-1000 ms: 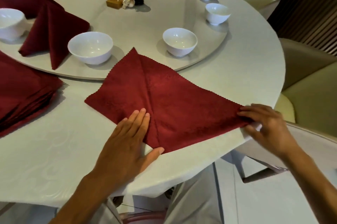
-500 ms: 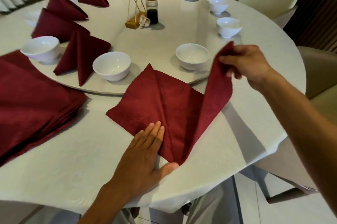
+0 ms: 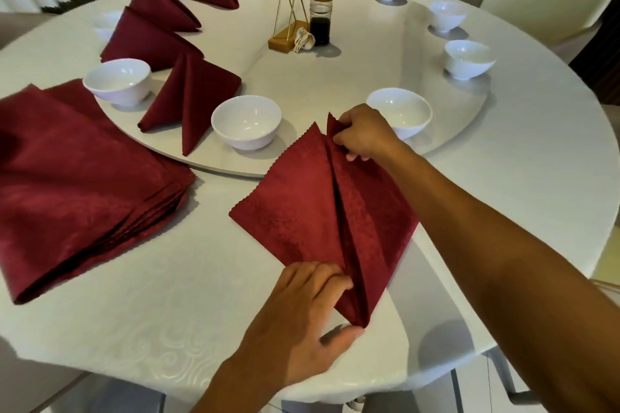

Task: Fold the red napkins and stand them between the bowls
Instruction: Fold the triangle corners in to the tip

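Bare gap between bowls (image 3: 246, 122) (image 3: 399, 112)

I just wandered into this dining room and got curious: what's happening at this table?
A person is folding a red napkin on the round table. The right hand pinches its far corner near a white bowl, while the left hand holds the near point. Four folded napkins, the nearest, already stand on the turntable among the bowls. A stack of unfolded napkins waits at the left.
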Available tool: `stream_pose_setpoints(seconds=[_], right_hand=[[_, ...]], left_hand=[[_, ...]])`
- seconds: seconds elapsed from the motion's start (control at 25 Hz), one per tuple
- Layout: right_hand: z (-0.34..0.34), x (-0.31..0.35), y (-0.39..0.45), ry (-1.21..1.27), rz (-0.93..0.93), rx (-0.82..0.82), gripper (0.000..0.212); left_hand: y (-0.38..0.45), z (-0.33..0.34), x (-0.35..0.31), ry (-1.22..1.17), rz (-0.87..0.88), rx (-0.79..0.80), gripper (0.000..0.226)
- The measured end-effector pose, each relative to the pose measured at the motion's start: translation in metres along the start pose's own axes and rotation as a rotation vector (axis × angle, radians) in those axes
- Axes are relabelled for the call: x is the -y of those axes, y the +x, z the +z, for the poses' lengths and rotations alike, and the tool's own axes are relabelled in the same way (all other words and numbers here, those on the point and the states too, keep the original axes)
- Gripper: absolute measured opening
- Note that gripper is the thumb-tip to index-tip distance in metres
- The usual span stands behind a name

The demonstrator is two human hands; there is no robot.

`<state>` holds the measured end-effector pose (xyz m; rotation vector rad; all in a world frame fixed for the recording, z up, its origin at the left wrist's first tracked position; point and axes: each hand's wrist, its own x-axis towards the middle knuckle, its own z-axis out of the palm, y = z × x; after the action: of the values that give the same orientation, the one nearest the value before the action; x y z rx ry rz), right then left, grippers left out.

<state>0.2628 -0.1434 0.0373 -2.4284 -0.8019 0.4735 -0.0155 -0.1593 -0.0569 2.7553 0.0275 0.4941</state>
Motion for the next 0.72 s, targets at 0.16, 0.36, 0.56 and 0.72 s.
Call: stream_pose_setpoints(seconds=[0.16,0.36,0.56,0.72], right_hand=[[0.006,-0.005,0.005,0.105,0.014,-0.034,0.017],[0.020,-0.017,0.013,0.060,-0.051,-0.135,0.024],[0.027,-0.024,0.015,0.089,-0.060,-0.178,0.044],[0.017,-0.018,-0.032,0.142,-0.265,-0.315,0.042]], left_hand=[[0.000,0.000,0.000,0.049,0.016,0.074,0.062],[0.000,0.001,0.000,0.067,0.026,0.106,0.047],[0.003,0.001,-0.005,0.068,-0.001,0.078,0.043],[0.009,0.006,-0.012,0.080,-0.038,0.046,0.032]])
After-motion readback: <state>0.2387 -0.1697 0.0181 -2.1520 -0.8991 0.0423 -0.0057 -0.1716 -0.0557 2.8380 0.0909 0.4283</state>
